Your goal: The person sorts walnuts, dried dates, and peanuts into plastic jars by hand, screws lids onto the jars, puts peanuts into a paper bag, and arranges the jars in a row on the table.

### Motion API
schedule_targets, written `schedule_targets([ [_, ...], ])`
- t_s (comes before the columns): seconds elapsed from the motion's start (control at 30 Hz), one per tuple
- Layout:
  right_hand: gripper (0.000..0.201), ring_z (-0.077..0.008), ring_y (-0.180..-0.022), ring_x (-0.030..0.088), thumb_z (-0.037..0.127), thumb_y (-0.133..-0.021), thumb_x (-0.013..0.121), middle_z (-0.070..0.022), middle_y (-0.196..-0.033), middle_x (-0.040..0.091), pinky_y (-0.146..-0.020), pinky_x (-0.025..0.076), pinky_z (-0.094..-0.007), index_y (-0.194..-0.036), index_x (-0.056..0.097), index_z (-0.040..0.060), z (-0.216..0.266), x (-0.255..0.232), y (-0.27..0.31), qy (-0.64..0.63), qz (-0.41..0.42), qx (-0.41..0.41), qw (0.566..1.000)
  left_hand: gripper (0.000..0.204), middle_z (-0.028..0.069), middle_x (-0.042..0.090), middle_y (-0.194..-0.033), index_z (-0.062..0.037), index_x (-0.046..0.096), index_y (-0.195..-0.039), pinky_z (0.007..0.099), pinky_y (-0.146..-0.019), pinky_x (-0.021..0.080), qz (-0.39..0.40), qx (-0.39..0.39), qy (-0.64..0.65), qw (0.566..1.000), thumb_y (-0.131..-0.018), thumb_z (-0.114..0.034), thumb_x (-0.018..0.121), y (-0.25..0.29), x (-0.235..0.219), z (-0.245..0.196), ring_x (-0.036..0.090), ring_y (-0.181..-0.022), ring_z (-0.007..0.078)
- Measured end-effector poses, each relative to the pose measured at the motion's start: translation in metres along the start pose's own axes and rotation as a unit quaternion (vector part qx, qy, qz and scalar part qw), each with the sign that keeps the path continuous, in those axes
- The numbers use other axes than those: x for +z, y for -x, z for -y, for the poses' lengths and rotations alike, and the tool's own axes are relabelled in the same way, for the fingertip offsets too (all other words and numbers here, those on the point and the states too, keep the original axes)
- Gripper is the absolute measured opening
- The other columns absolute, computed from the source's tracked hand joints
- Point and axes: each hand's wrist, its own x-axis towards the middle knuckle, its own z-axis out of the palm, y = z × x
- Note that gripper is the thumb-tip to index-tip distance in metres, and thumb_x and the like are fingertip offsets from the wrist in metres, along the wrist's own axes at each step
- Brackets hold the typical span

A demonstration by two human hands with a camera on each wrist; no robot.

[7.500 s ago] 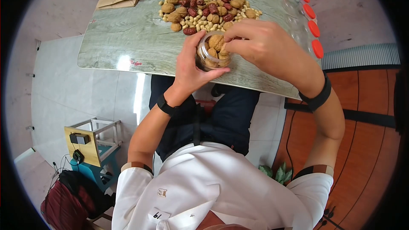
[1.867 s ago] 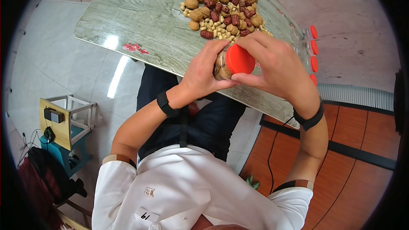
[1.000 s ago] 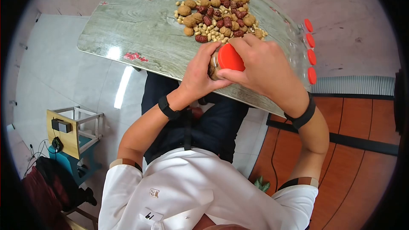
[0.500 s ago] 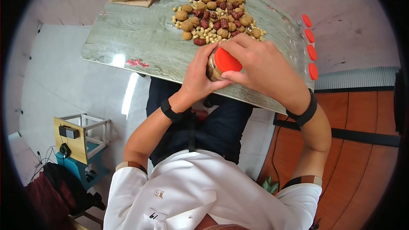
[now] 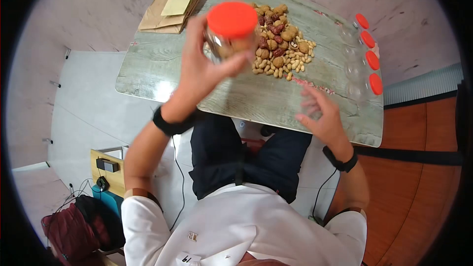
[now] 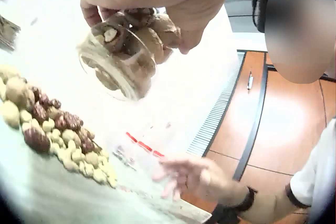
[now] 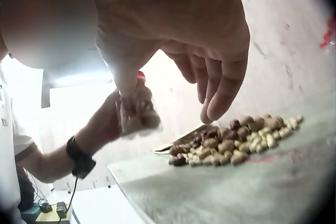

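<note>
My left hand [image 5: 199,71] grips a clear jar [image 5: 227,44] of walnuts, raised above the table, its red lid [image 5: 232,18] on top. Through the clear wall in the left wrist view, the walnuts [image 6: 149,43] show packed inside. Fingers wrap the jar's far side and the thumb lies across its front. My right hand [image 5: 322,118] hovers over the table's front right part, fingers loosely bent, holding nothing. Between the hands and behind them spreads a pile of peanuts [image 5: 295,64], walnuts and red dates [image 5: 277,29], partly hidden by the jar.
Several clear jars with red lids [image 5: 372,60] stand in a row along the right edge of the table [image 5: 246,101]. Folded brown paper bags [image 5: 167,12] lie at the back left. A stool with a black device [image 5: 107,165] stands on the floor at left.
Earlier the left hand held the jar of walnuts while the right gripped its red lid. Now the right hand has let go and moved right; the left has lifted the jar up and leftward.
</note>
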Motion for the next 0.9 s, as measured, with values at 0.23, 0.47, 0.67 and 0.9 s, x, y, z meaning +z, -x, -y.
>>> schedule_targets([
  [0.23, 0.044, -0.0174, -0.079, 0.07, 0.001, -0.083, 0.08, -0.0128, -0.104, 0.075, -0.067, 0.055, -0.0282, -0.125, 0.067, 0.0011, -0.049, 0.035, 0.031, -0.109, -0.102, -0.01, 0.989, 0.054, 0.011, 0.072, -0.101, 0.0037, 0.064, -0.118, 0.0324, -0.073, 0.059, 0.016, -0.067, 0.012, 0.998, -0.077, -0.022, 0.088, -0.141, 0.009, 0.089, 0.071, -0.086, 0.0184],
  [0.47, 0.026, -0.0186, -0.074, 0.071, 0.001, -0.083, 0.08, -0.0099, -0.091, 0.072, -0.063, 0.056, -0.0294, -0.106, 0.071, 0.0015, -0.043, 0.029, 0.032, -0.088, -0.098, -0.03, 0.991, 0.031, 0.0085, 0.073, -0.094, 0.0, 0.069, -0.103, 0.0362, -0.068, 0.059, 0.03, -0.208, 0.026, 0.977, -0.079, -0.011, 0.086, -0.187, 0.016, 0.162, 0.071, -0.078, 0.0176],
  [0.67, 0.026, -0.0192, -0.072, 0.072, 0.003, -0.081, 0.083, -0.0094, -0.088, 0.071, -0.061, 0.055, -0.0295, -0.104, 0.07, 0.0027, -0.045, 0.029, 0.03, -0.085, -0.091, -0.042, 0.991, 0.062, 0.0118, 0.072, -0.111, 0.0028, 0.064, -0.118, 0.0348, -0.087, 0.057, 0.022, -0.172, -0.073, 0.982, -0.072, -0.025, 0.095, -0.177, 0.023, 0.204, 0.07, -0.1, 0.0196],
  [0.9, 0.025, -0.0197, -0.07, 0.07, 0.006, -0.08, 0.084, -0.009, -0.087, 0.07, -0.061, 0.055, -0.0307, -0.1, 0.07, 0.0037, -0.045, 0.033, 0.029, -0.061, -0.095, -0.048, 0.992, 0.078, 0.0169, 0.062, -0.129, 0.0066, 0.051, -0.136, 0.0361, -0.104, 0.049, -0.026, -0.184, -0.117, 0.976, -0.087, -0.043, 0.085, -0.137, 0.009, 0.195, 0.062, -0.119, 0.0227],
])
